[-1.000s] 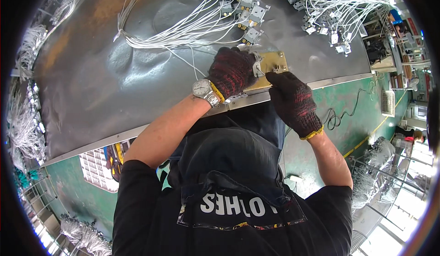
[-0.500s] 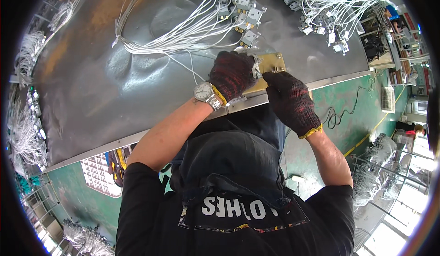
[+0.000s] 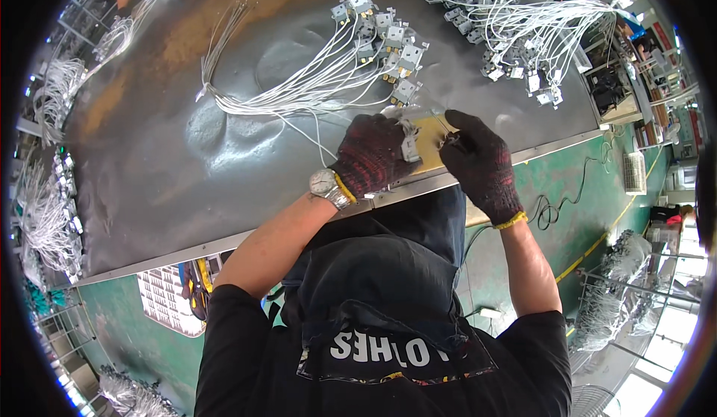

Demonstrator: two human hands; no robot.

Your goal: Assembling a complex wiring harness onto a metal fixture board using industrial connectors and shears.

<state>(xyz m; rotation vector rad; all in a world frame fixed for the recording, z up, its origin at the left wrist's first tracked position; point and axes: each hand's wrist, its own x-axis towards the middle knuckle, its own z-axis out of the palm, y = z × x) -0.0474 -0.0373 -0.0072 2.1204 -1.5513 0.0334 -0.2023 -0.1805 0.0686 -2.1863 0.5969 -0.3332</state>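
My left hand (image 3: 372,154), in a dark red-and-black knitted glove with a yellow cuff, rests by the table's front edge. Its fingers are closed on a small grey connector block (image 3: 409,142) at the left side of a brass-coloured plate (image 3: 429,135). My right hand (image 3: 482,165), gloved alike, is at the plate's right side. Its fingers curl around a small dark metal bit, too small to name. Just beyond lies a bundle of white wires (image 3: 280,97), many ending in grey connector blocks (image 3: 393,38). Loose strands from it run toward my left wrist.
A second bundle of white wires (image 3: 523,10) with connectors lies at the table's (image 3: 142,185) far right. More wire bundles (image 3: 45,223) hang along the left. Below the table are a white crate (image 3: 168,297) and tools (image 3: 199,290). A black cable (image 3: 549,212) snakes over the green floor.
My right hand has moved slightly right and down from the plate's fittings, and its fingers have spread a little. My left hand stays on the connector block, shifted slightly down in view.
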